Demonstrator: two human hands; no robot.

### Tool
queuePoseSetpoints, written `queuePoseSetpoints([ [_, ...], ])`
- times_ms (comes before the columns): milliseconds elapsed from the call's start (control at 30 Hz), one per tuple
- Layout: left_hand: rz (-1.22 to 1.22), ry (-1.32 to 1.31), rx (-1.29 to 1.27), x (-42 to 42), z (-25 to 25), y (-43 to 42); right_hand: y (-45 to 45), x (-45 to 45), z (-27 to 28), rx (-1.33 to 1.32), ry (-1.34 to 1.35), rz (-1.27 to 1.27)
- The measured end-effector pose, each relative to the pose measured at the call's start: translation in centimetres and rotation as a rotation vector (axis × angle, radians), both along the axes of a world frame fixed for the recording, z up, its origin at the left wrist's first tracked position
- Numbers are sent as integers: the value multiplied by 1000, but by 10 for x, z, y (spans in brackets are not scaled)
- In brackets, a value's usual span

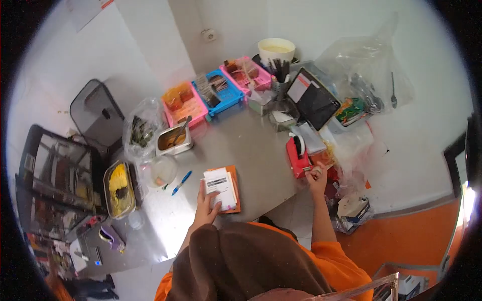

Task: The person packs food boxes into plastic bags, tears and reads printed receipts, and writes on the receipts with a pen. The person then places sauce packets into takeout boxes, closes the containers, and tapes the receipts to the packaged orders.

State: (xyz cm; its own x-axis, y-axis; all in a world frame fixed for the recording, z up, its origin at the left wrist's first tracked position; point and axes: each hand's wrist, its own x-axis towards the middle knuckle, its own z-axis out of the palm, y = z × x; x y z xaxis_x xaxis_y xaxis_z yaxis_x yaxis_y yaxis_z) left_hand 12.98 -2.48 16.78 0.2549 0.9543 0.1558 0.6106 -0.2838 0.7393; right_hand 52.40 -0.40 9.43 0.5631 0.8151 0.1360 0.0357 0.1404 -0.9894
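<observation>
My left hand rests with its fingers apart on a white printed slip, which lies on an orange pad or booklet on the metal table. At the table's right edge, my right hand is at the front end of a red tape dispenser with a roll of tape. Its fingers are pinched together; what is between them is too small to make out. A blue pen lies left of the slip.
On the metal table stand a tray with brown sauce, a tray with yellow food, pink and blue baskets, and a tablet. Plastic bags hang at the right. A purple tape dispenser sits front left.
</observation>
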Motion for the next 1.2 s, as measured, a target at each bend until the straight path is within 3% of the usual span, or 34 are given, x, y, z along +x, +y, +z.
queuePoseSetpoints([
  [67,-5,26,15,0,2,1,-4,10,-11,-81,-107,3],
  [200,-10,36,43,-2,0,2,-7,18,-3,-441,-630,-260],
  [300,-11,32,75,-3,-2,5,-4,-12,32,-26,-861,-290],
  [333,-15,26,80,-3,-3,2,3,-32,33,79,-887,-157],
  [500,-1,59,123,-3,-4,2,24,-168,96,1,-200,884],
  [600,10,92,151,-5,-5,0,39,-202,120,-142,-466,1113],
  [700,18,105,151,-3,-5,0,49,-218,104,51,-784,978],
  [800,31,162,119,-1,0,0,50,-219,94,-46,-850,924],
  [900,67,245,85,1,2,-4,52,-212,74,122,-786,750],
  [1100,93,206,38,1,-5,-4,49,-184,43,-213,-287,788],
  [1200,64,100,85,-2,-9,0,49,-180,17,-134,-225,794],
])
